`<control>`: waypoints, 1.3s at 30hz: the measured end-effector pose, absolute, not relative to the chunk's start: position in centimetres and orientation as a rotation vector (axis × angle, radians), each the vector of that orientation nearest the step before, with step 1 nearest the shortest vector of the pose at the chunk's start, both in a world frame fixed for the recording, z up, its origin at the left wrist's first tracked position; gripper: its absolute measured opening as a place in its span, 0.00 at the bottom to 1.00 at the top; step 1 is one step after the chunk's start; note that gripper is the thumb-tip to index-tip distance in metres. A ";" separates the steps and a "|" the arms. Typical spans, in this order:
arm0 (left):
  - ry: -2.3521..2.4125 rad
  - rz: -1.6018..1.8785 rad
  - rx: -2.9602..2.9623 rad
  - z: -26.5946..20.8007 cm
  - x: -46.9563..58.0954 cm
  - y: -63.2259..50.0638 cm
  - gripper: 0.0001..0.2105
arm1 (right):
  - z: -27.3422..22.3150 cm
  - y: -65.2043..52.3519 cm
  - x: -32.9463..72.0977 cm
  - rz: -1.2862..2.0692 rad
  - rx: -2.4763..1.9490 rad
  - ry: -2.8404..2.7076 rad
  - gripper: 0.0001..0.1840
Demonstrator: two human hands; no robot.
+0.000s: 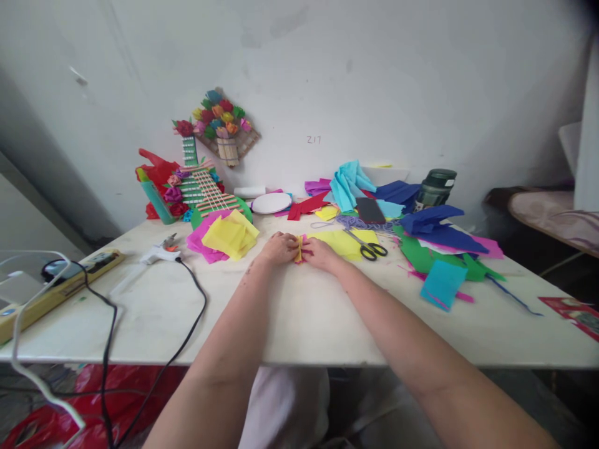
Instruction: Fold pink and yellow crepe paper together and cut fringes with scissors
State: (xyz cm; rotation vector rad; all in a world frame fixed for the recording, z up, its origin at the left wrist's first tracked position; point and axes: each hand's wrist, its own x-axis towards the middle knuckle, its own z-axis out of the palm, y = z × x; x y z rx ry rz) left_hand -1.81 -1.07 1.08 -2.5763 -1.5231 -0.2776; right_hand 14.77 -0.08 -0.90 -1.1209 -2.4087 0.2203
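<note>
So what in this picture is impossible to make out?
Paper: head view, mostly hidden by the left hand and right hand.
Bottle label: head view, too small to read.
Red card: head view, cut off by the right edge.
Power strip: head view, cut off by the left edge.

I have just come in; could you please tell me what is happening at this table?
A person holds a small yellow and pink piece, apparently paper, between the left hand and the right hand at the table. Scissors lie to the right, partly on a yellow sheet; other coloured sheets lie to the left.
</note>
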 end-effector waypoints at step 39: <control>-2.378 -0.350 -2.134 1.2 0.1 -0.1 0.17 | -0.4 -0.5 15.1 0.226 -1.157 -2.533 0.15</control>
